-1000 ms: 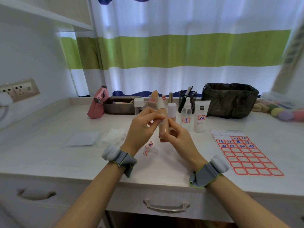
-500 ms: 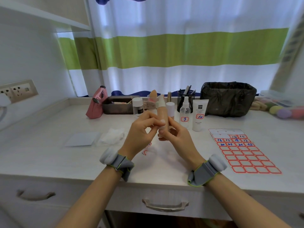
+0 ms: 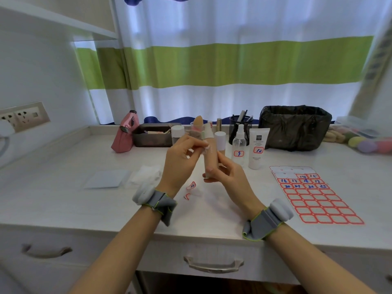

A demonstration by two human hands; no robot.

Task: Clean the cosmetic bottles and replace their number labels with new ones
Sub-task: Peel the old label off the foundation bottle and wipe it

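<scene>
My right hand [image 3: 227, 174] holds a slim beige cosmetic bottle [image 3: 210, 154] upright by its lower end, above the desk. My left hand [image 3: 182, 160] pinches a small white label [image 3: 206, 148] at the bottle's side, partly lifted off it. Two peeled red-edged labels [image 3: 192, 185] lie on the desk under my hands. A clear spray bottle [image 3: 239, 145] marked 5 and a white tube [image 3: 257, 147] marked 10 stand behind. A sheet of red-framed number labels [image 3: 318, 196] lies at the right.
A crumpled white wipe [image 3: 146, 176] and a flat white packet [image 3: 107, 179] lie at the left. At the back stand a pink pouch [image 3: 125, 134], a dark tray [image 3: 152, 134], white-capped bottles [image 3: 220, 141], a mesh pen cup [image 3: 240, 124] and a black-lined bin [image 3: 294, 126].
The bottle has stayed in my right hand. My left fingers have worked at its side and now lift a white label away from it.
</scene>
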